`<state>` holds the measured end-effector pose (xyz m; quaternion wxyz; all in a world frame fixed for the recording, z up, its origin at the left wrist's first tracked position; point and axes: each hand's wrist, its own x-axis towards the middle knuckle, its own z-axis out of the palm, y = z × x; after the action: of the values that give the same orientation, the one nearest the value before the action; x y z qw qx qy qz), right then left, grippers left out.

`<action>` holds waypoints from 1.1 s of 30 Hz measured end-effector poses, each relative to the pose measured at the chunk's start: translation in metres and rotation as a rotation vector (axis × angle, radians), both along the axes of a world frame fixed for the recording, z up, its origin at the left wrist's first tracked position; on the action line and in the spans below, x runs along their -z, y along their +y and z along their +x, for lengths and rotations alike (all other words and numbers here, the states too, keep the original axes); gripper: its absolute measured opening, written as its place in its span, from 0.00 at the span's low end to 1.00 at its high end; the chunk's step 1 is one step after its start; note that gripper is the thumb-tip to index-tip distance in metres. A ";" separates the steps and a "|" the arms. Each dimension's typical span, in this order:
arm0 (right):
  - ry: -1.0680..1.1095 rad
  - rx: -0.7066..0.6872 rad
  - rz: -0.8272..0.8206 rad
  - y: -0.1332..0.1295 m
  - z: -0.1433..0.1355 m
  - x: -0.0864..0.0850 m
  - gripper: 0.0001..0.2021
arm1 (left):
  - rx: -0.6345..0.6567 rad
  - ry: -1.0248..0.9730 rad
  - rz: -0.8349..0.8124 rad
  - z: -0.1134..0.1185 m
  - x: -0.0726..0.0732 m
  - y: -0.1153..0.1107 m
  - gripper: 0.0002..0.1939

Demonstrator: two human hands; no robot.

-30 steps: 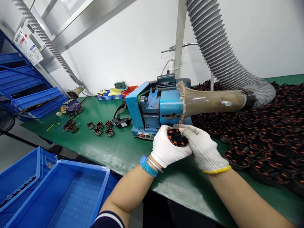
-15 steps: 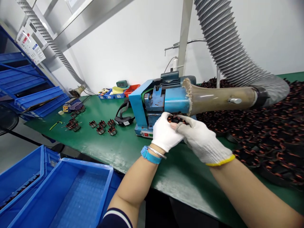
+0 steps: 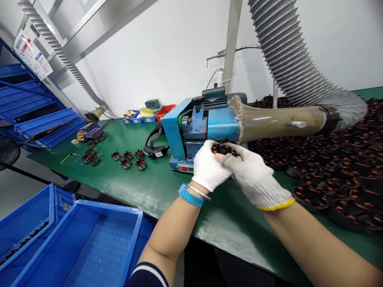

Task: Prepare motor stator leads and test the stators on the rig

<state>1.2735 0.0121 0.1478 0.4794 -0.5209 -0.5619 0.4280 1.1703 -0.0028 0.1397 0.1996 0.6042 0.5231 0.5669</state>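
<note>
Both my hands wear white knit gloves and grip one motor stator [image 3: 224, 150], a black ring with copper windings. My left hand [image 3: 209, 165] wraps its left side, and my right hand [image 3: 251, 171] closes on its right side, with a bare thumb tip showing near the ring's front. The stator is just below the blue belt grinding machine [image 3: 223, 125]; whether it touches the machine I cannot tell. The fingers' far sides are hidden behind the stator and gloves. A blue strap and a silver bangle circle my left wrist.
Many stators [image 3: 314, 195] cover the green bench [image 3: 131, 187] at right; several more stators [image 3: 127, 159] stand at left. A ribbed grey hose [image 3: 281, 52] joins the brown duct [image 3: 266, 121] on the machine. Blue bins [image 3: 139, 223] sit below the bench's left edge.
The stator has tipped slightly, so more of its copper-wound top ring faces me. My hands stay closed on it at nearly the same spot. The camera view has shifted a little.
</note>
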 end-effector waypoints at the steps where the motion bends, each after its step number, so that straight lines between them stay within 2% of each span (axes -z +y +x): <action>1: -0.018 -0.015 0.013 -0.003 0.000 0.000 0.32 | 0.000 -0.023 0.014 0.001 0.003 -0.001 0.21; 4: -0.065 -0.049 0.155 -0.019 0.003 0.009 0.34 | 0.039 -0.141 0.083 0.005 0.019 -0.009 0.24; 7: -0.084 -0.017 0.377 -0.032 0.012 0.019 0.34 | 0.209 -0.319 0.119 0.007 0.031 -0.016 0.27; 10: -0.136 -0.036 0.471 -0.033 0.026 0.020 0.33 | 0.447 -0.241 0.146 0.003 0.026 -0.020 0.41; 12: -0.143 -0.102 0.451 -0.029 0.034 0.015 0.33 | 0.491 -0.144 0.147 0.001 0.019 -0.022 0.46; 14: -0.065 -0.141 0.392 -0.025 0.038 0.010 0.37 | 0.457 -0.191 0.129 0.001 0.015 -0.023 0.42; 17: 0.180 -0.209 0.251 -0.022 0.036 0.007 0.48 | 0.366 -0.404 0.118 0.008 0.020 -0.022 0.36; 20: 0.314 -0.382 0.035 -0.023 0.026 0.010 0.44 | 0.225 -0.501 0.113 0.011 0.030 -0.019 0.38; 22: 0.319 -0.427 -0.040 -0.025 0.021 0.012 0.39 | 0.162 -0.510 0.088 0.011 0.032 -0.016 0.39; 27: 0.526 -0.240 0.069 -0.026 0.021 0.010 0.38 | 0.203 -0.475 0.041 0.010 0.024 -0.013 0.41; 30: 0.669 -0.211 0.135 -0.026 0.026 0.007 0.39 | 0.113 -0.383 0.076 0.013 0.020 -0.014 0.37; 33: 0.690 -0.098 0.101 -0.024 0.024 0.012 0.34 | 0.041 -0.407 0.100 0.017 0.020 -0.014 0.37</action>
<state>1.2973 -0.0123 0.1355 0.6451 -0.2934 -0.4116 0.5730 1.1872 -0.0167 0.1197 0.2823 0.4968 0.4310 0.6984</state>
